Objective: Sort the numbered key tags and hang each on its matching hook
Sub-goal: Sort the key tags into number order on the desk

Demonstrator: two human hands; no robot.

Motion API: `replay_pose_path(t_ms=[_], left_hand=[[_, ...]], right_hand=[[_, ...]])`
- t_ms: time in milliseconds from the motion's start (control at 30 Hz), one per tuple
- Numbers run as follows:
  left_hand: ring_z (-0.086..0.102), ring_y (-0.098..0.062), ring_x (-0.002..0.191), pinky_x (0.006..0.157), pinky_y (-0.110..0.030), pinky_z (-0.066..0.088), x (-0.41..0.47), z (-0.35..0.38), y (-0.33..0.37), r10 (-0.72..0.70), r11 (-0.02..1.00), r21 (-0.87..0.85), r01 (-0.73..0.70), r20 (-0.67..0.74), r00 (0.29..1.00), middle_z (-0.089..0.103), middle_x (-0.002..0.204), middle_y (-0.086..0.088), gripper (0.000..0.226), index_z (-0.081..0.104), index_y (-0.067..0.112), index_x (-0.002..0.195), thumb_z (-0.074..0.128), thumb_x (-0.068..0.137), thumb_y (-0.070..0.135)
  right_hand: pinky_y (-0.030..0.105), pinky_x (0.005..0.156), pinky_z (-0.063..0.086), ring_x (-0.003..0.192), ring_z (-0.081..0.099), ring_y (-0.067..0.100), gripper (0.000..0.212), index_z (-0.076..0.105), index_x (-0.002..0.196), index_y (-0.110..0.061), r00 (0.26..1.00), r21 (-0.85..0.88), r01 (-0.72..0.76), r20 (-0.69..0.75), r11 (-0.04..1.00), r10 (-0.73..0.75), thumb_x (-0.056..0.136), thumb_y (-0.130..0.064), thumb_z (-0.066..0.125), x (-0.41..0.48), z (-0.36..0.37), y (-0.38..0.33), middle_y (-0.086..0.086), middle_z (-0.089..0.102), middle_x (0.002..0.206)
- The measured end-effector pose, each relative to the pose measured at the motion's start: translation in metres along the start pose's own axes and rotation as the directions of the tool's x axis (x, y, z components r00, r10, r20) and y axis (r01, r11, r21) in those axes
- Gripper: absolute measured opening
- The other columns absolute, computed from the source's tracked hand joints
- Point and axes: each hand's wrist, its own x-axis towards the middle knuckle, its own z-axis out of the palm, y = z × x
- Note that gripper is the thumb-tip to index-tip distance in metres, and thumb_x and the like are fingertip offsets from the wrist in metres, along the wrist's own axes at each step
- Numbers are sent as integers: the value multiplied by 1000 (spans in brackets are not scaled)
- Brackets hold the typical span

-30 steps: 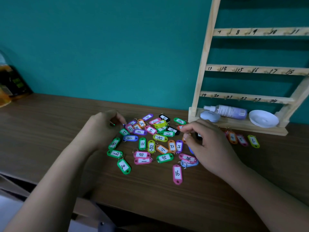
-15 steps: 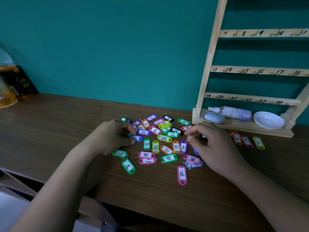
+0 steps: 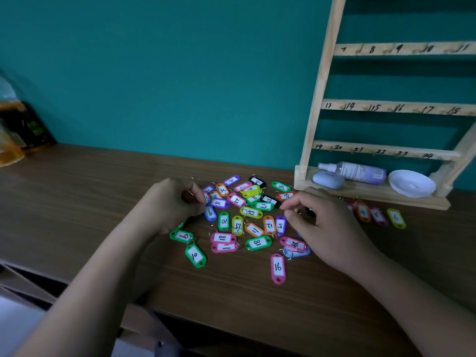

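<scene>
Key tags (image 3: pixel 244 215): loose multicoloured heap, white number labels mostly face up, lying flat on the table (image 3: pixel 77 215) just left of the wooden rack (image 3: pixel 319 94) base and a little nearer the person. Outliers on the side of the heap away from the rack: pink tag 16 (image 3: pixel 278 268), green tag 10 (image 3: pixel 195 255), and a green tag reading 6 or 9 (image 3: pixel 181 236). Three more tags lie in a row right in front of the rack base: orange 4 (image 3: pixel 363 212), pink 5 (image 3: pixel 377 215), green 6 (image 3: pixel 396 218). No tag hangs on the visible rack rails; the hooks (image 3: pixel 360 49) are small and blurred, with handwritten numbers beside them running from 7 to 24. Left hand (image 3: pixel 170 202): at the heap's edge farthest from the rack, fingers curled in tight, thumb against a blue tag (image 3: pixel 210 213); a thin ring shows above the knuckles, but I cannot tell what, if anything, is gripped. Right hand (image 3: pixel 327 228): at the heap's rack-side edge, fingers bent, thumb and forefinger tips drawn close together; whether they pinch a tag cannot be told. On the rack's bottom shelf: a spray bottle (image 3: pixel 360 172) lying on its side, a pale oval case (image 3: pixel 328 180), a white dish (image 3: pixel 412 186). Teal wall (image 3: pixel 180 73) behind the rack. Far left of the rack, by the wall: dark and orange packages (image 3: pixel 25 130), indistinct.
</scene>
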Motion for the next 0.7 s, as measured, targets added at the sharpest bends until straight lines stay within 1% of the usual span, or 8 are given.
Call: replay_pose_path(t_ms=[67, 200, 267, 333, 400, 500, 567, 700], left_hand=[[67, -9, 88, 78, -33, 55, 1, 1, -1, -10, 999, 32, 10, -8, 1000, 74, 91, 12, 7, 75, 37, 86, 81, 88, 37], [63, 1, 87, 67, -21, 44, 1, 2, -3, 10, 999, 54, -8, -36, 999, 71, 90, 18, 6, 75, 38, 87, 79, 90, 40], [64, 0, 84, 65, -20, 43, -1, 3, -1, 34, 996, 83, -33, -8, 999, 70, 91, 18, 6, 74, 42, 91, 79, 89, 40], [65, -1, 82, 66, -19, 45, -2, 4, 2, 58, 991, 121, -64, 50, 997, 69, 96, 19, 14, 73, 47, 96, 78, 90, 35], [65, -1, 84, 70, -18, 48, -3, 5, 3, 75, 985, 151, -88, 93, 993, 67, 101, 20, 23, 72, 50, 97, 75, 90, 29], [58, 3, 88, 70, -9, 40, -4, 5, 3, 109, 971, 201, -131, 119, 987, 61, 105, 21, 27, 72, 48, 97, 76, 88, 23], [56, 3, 90, 70, -7, 37, -4, 4, 2, 118, 965, 219, -143, 125, 985, 60, 106, 20, 21, 72, 46, 96, 78, 89, 27], [56, 9, 92, 70, -8, 37, -4, 4, 2, 124, 964, 219, -151, 133, 983, 64, 104, 21, 12, 71, 41, 90, 83, 87, 41]], right_hand=[[0, 83, 30, 107, 55, -11, 11, 74, 104, -35, 1000, -3, 0, 5, 1000, 0, 100, -26, 71, 0, 0, 0, -28, 63, 99], [6, 82, 32, 105, 56, -9, 11, 74, 105, -35, 1000, -2, -4, 2, 1000, 4, 100, -26, 71, 0, 0, 0, -27, 63, 98], [7, 82, 33, 105, 57, -9, 11, 75, 105, -34, 1000, 5, -1, -2, 1000, 1, 100, -25, 71, -1, 1, 0, -28, 63, 98], [5, 82, 34, 105, 57, -8, 11, 75, 104, -34, 1000, 16, -3, -15, 1000, 3, 99, -25, 71, 0, 1, -1, -27, 64, 97], [4, 81, 37, 102, 60, -5, 12, 76, 102, -32, 997, 43, -10, -74, 999, 13, 98, -21, 71, 1, -1, -1, -22, 67, 96], [3, 83, 38, 101, 61, -4, 15, 75, 98, -25, 973, 52, -4, -229, 999, 16, 98, -11, 70, 4, -7, 2, -16, 70, 97], [4, 87, 39, 101, 62, -3, 17, 74, 99, -23, 960, 42, -20, -278, 999, 31, 99, -7, 69, 6, -10, 5, -13, 72, 100], [7, 87, 39, 101, 59, -1, 16, 75, 100, -23, 966, 5, -83, -245, 997, 81, 99, -8, 69, 7, -9, 13, -13, 71, 102]])
